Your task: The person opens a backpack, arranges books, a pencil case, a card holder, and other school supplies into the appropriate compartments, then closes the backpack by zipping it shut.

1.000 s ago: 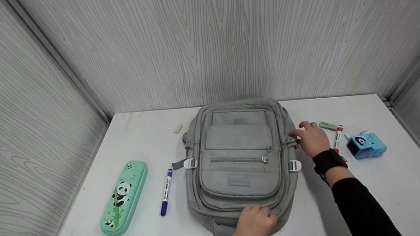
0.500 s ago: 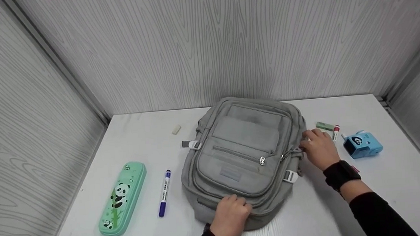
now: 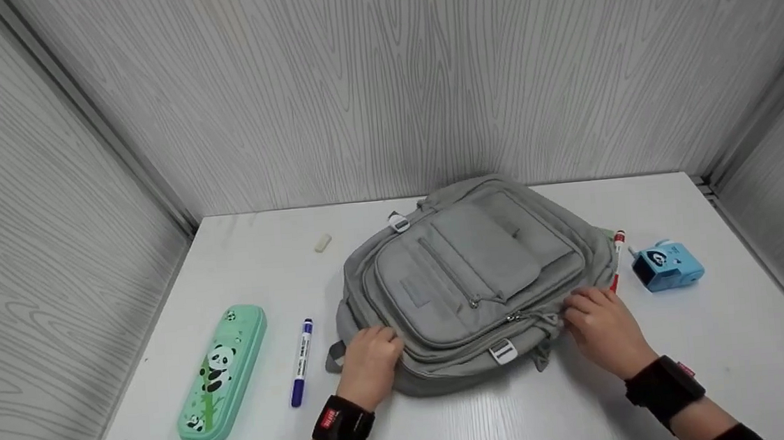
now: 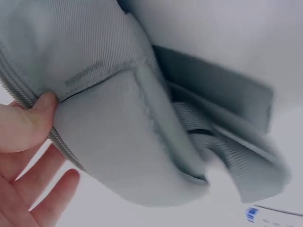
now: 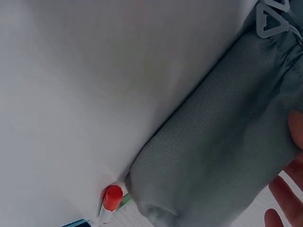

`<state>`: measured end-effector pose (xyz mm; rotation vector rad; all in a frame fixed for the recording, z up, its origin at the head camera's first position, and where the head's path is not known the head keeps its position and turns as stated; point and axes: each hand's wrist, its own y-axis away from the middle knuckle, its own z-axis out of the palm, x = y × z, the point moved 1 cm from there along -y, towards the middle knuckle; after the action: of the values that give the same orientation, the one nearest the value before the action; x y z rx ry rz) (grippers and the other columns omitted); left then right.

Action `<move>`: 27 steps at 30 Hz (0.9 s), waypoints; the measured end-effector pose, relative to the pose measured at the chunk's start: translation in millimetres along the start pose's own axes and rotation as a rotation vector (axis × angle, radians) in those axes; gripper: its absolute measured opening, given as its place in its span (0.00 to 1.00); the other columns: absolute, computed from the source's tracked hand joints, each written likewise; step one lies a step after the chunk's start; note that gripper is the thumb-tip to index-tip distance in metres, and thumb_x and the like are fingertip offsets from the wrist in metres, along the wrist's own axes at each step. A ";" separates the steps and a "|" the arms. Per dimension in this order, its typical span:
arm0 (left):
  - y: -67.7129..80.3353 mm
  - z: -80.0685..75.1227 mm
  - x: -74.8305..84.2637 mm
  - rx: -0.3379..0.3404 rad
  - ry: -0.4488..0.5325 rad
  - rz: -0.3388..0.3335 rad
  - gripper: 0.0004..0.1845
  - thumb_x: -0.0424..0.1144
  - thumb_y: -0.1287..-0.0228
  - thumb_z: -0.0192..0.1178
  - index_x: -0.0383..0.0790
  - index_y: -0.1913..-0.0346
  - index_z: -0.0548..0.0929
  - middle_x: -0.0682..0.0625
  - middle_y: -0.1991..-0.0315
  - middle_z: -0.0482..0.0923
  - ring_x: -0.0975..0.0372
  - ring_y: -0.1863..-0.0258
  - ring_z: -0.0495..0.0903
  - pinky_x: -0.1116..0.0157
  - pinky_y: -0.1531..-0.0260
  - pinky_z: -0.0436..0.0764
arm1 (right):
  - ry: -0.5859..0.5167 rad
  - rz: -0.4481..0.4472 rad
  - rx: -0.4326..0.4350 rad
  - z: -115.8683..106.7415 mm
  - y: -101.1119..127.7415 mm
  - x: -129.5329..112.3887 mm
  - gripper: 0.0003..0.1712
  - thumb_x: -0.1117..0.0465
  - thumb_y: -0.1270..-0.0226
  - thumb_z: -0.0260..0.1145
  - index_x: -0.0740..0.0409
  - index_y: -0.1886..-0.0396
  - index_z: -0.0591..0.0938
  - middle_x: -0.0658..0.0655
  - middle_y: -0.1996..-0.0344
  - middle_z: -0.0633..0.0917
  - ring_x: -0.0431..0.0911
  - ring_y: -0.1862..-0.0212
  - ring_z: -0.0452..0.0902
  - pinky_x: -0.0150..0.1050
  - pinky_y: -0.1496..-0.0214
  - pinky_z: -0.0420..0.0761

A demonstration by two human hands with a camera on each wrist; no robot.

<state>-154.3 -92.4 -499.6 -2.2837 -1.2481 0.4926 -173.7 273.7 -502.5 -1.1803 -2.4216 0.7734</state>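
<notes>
A grey backpack (image 3: 465, 263) lies front side up on the white table in the head view, turned at a slant. My left hand (image 3: 373, 361) holds its near left end. In the left wrist view the thumb (image 4: 43, 111) lies over the zipper seam and the fingers are under the edge. At the near right side, my right hand (image 3: 603, 329) pinches the fabric beside a gathered cord. The right wrist view has that thumb (image 5: 297, 127) on the cloth, with fingers below the edge. White strap buckles (image 3: 504, 351) show on the bag's sides.
Left of the bag lie a green panda pencil case (image 3: 222, 377), a blue marker (image 3: 302, 362) and a small off-white eraser (image 3: 323, 243). At right are a red marker (image 3: 619, 247) and a blue panda pencil sharpener (image 3: 667, 265). A green block (image 3: 606, 232) is mostly hidden behind the bag.
The backpack has turned clockwise in the head view, its near end swinging left and its far end right. My left hand moved left with it; my right came nearer and now grips the side.
</notes>
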 end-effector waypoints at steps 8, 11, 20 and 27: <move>-10.2 10.0 -31.3 0.020 -0.033 -0.105 0.08 0.25 0.57 0.68 0.41 0.74 0.89 0.49 0.68 0.84 0.55 0.62 0.82 0.57 0.55 0.82 | 0.023 -0.005 0.066 -6.1 9.3 -42.1 0.08 0.72 0.55 0.70 0.60 0.77 0.79 0.56 0.76 0.84 0.52 0.69 0.81 0.50 0.54 0.81; -14.3 14.6 -38.6 0.011 -0.056 -0.150 0.09 0.26 0.55 0.66 0.42 0.72 0.90 0.48 0.63 0.85 0.53 0.59 0.82 0.55 0.55 0.81 | 0.035 -0.018 0.112 -4.4 10.9 -53.6 0.06 0.68 0.44 0.61 0.60 0.79 0.77 0.55 0.79 0.82 0.51 0.73 0.79 0.48 0.59 0.80; -22.2 17.2 -36.5 -0.047 -0.072 -0.229 0.09 0.26 0.52 0.67 0.41 0.69 0.89 0.45 0.57 0.84 0.51 0.56 0.82 0.54 0.55 0.78 | 0.044 -0.037 0.151 -3.5 11.5 -65.6 0.11 0.70 0.57 0.71 0.59 0.78 0.76 0.53 0.81 0.80 0.48 0.76 0.77 0.45 0.66 0.76; -40.1 -0.8 25.0 0.005 0.081 -0.181 0.12 0.23 0.55 0.67 0.42 0.69 0.88 0.48 0.59 0.84 0.55 0.58 0.84 0.57 0.52 0.82 | 0.053 -0.012 0.137 -5.0 13.8 -65.8 0.17 0.70 0.66 0.78 0.57 0.78 0.77 0.52 0.81 0.81 0.47 0.75 0.77 0.44 0.66 0.75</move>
<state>-168.1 -52.6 -478.0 -2.1387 -1.3946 0.3348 -123.3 229.7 -510.9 -1.1180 -2.2912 0.8783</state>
